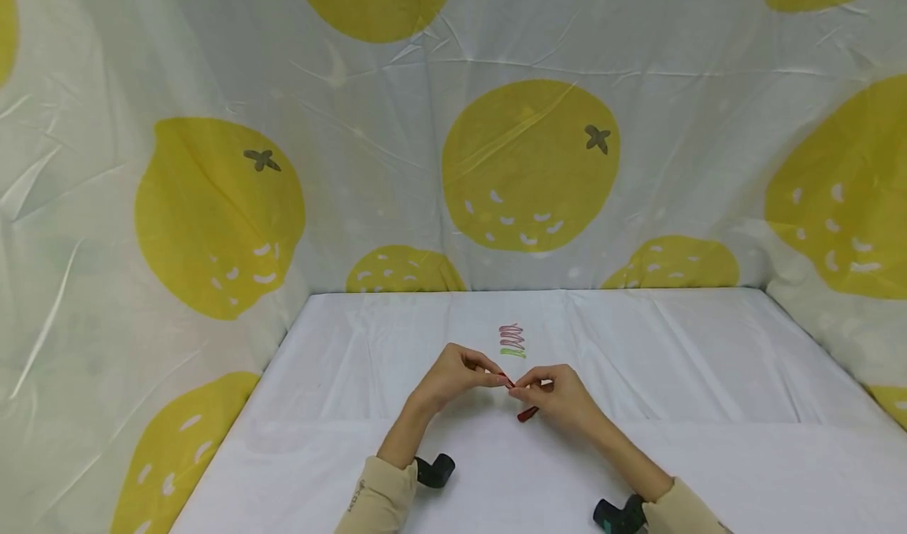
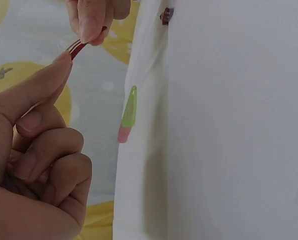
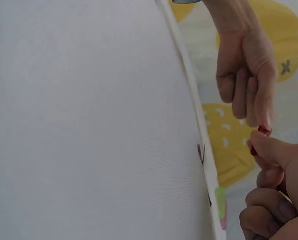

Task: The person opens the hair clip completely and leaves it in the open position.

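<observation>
My left hand (image 1: 453, 376) pinches one end of a small dark red strip with pale stripes (image 2: 76, 48) between thumb and forefinger. From the other side, the fingertips of my right hand (image 1: 560, 396) pinch the same strip, so the two hands almost meet over the table. In the left wrist view the left hand's other fingers are curled in. Much of the strip is hidden by the fingertips, and I cannot tell its exact kind. Below the right hand in the head view shows a second dark red piece (image 1: 527, 414), seen apart from the hands in the left wrist view.
Beyond the hands, a short stack of pink looped shapes (image 1: 512, 335) with a green looped shape (image 1: 513, 353) lies on the white cloth-covered table (image 1: 340, 471). A curtain with a yellow fruit print (image 1: 368, 164) hangs behind and on both sides. Each wrist carries a black camera mount (image 1: 435, 471).
</observation>
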